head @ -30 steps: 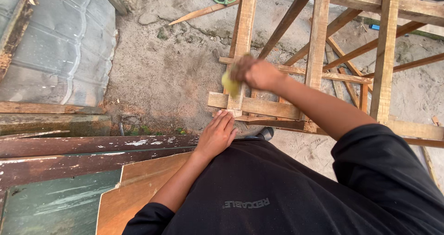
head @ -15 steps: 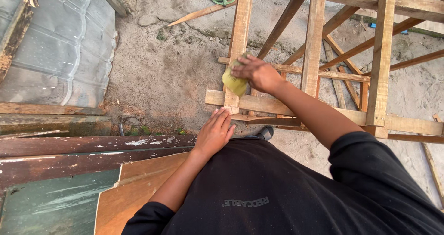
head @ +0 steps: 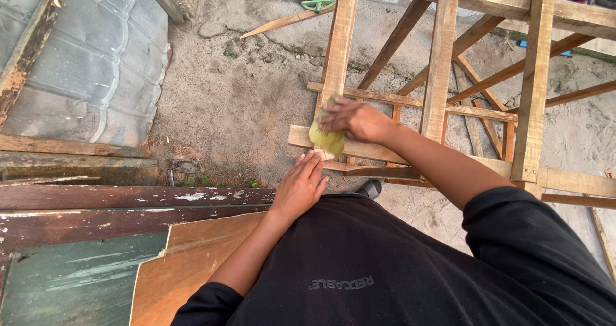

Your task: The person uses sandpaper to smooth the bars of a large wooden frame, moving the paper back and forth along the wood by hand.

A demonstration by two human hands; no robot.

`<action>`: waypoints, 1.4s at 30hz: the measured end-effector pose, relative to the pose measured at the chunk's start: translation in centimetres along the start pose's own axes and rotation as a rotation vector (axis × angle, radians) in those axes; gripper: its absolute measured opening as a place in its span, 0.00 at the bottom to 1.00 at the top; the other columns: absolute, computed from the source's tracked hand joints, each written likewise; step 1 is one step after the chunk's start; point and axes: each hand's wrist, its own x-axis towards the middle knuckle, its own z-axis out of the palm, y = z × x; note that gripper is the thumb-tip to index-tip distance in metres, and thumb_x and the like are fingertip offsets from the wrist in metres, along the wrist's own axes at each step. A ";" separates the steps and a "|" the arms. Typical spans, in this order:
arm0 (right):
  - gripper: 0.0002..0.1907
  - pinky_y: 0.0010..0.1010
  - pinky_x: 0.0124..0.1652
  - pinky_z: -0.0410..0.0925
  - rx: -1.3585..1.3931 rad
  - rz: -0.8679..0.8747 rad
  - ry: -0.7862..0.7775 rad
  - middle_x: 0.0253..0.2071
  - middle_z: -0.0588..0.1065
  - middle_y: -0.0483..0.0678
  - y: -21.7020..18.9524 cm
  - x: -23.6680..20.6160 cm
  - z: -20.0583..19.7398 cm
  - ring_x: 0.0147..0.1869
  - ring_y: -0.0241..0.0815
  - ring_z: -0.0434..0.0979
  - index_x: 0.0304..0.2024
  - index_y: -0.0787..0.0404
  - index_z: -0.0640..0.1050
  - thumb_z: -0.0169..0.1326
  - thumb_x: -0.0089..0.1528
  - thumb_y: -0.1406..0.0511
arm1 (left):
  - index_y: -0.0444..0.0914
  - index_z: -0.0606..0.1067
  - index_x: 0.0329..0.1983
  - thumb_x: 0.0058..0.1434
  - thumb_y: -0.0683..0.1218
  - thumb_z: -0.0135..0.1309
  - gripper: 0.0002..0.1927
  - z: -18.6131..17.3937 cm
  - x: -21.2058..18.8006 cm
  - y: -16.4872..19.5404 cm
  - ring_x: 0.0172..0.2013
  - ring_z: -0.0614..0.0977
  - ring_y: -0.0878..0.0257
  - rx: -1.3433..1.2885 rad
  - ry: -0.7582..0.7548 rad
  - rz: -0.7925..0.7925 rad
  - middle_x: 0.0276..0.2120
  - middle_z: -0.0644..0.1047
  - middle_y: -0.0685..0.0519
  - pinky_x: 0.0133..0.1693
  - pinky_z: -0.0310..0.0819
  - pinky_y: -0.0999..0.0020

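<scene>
On upright slat [head: 338, 40], right hand [head: 356, 119] grip pressing yellow sandpaper [head: 326, 138], hanging lengthwise, left hand [head: 300, 186] flat, open.

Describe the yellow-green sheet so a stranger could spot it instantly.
Start at the bare wooden frame standing on sandy ground. On its leftmost upright, the right hand presses a small folded sheet. It is the only yellow-green thing among the pale timber.

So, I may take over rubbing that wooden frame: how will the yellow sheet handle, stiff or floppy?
Probably floppy: the yellow sheet bends under the right hand and drapes over the upright slat. It looks thin, so likely light and easy to crumple. The left hand rests on the black clothing, so one hand seems enough.
</scene>
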 end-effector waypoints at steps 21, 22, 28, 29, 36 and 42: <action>0.22 0.45 0.63 0.68 -0.258 0.188 0.266 0.51 0.82 0.49 0.0 1.0 0.1 0.61 0.51 0.80 0.46 0.59 0.85 0.56 0.51 0.77 | 0.27 0.76 0.56 0.67 0.50 0.56 0.23 -0.2 0.1 0.4 0.63 0.75 0.46 -0.019 0.055 -0.005 0.59 0.76 0.38 0.67 0.66 0.52; 0.19 0.40 0.63 0.71 -0.165 0.153 0.201 0.52 0.82 0.50 0.0 1.1 0.0 0.60 0.49 0.80 0.46 0.59 0.85 0.55 0.56 0.78 | 0.27 0.76 0.56 0.68 0.50 0.55 0.23 -0.2 0.1 0.3 0.63 0.76 0.47 -0.016 0.061 -0.005 0.58 0.76 0.38 0.67 0.66 0.52; 0.15 0.38 0.62 0.70 -0.101 0.103 0.156 0.53 0.81 0.48 -0.2 1.4 0.3 0.63 0.47 0.78 0.45 0.57 0.85 0.58 0.57 0.75 | 0.28 0.76 0.57 0.68 0.51 0.55 0.23 0.1 0.1 0.0 0.63 0.75 0.46 -0.001 0.034 0.002 0.60 0.75 0.38 0.67 0.65 0.52; 0.15 0.41 0.65 0.70 -0.198 0.164 0.224 0.54 0.81 0.45 -0.1 1.5 0.3 0.64 0.44 0.78 0.46 0.55 0.86 0.59 0.59 0.74 | 0.28 0.76 0.57 0.68 0.51 0.55 0.24 0.2 0.1 0.0 0.64 0.75 0.47 -0.003 0.027 0.000 0.60 0.75 0.38 0.67 0.65 0.52; 0.17 0.43 0.69 0.66 -0.038 0.029 0.077 0.58 0.79 0.46 0.1 1.1 0.8 0.67 0.46 0.76 0.50 0.56 0.85 0.56 0.60 0.74 | 0.28 0.76 0.57 0.68 0.51 0.54 0.23 0.1 0.1 -0.3 0.64 0.75 0.46 -0.031 0.021 0.000 0.60 0.75 0.39 0.66 0.65 0.52; 0.13 0.30 0.70 0.75 -0.022 0.137 0.135 0.55 0.80 0.44 0.4 0.8 0.9 0.63 0.40 0.80 0.47 0.57 0.84 0.51 0.73 0.76 | 0.28 0.76 0.57 0.68 0.51 0.55 0.23 0.0 0.1 -0.3 0.63 0.75 0.46 -0.029 0.033 0.010 0.60 0.75 0.39 0.66 0.65 0.52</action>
